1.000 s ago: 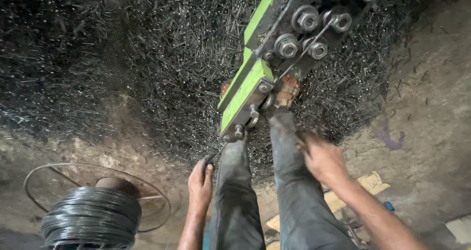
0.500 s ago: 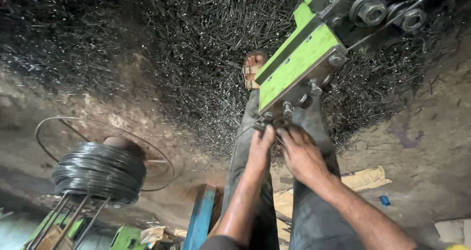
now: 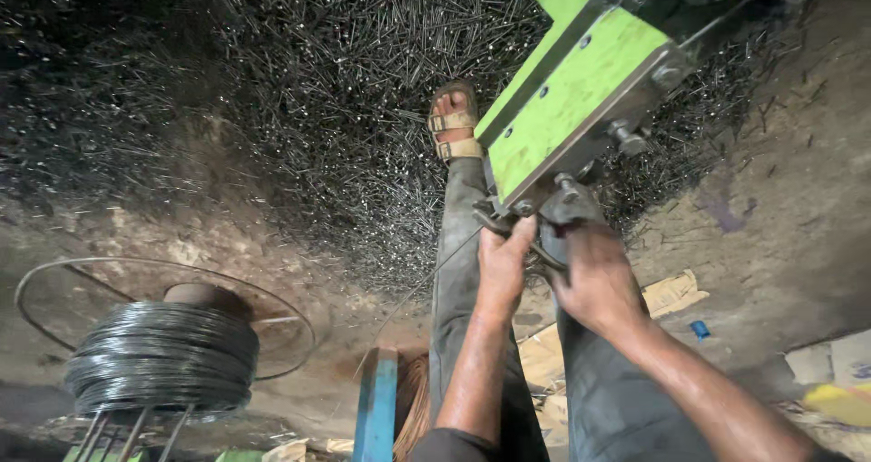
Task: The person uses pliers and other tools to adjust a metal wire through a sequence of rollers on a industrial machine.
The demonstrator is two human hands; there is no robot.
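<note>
Your hands are both at the lower end of the green machine head [image 3: 567,108]: your left hand [image 3: 502,267] pinches the thin wire [image 3: 426,281] at the dark metal fitting [image 3: 544,210], and your right hand [image 3: 594,276] is closed around that fitting. The wire looks stiff, springy and light; hold it close to the inlet.

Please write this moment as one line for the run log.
left hand: on dark fitting under green machine | right hand: beside, same fitting | floor: nail pile
</note>
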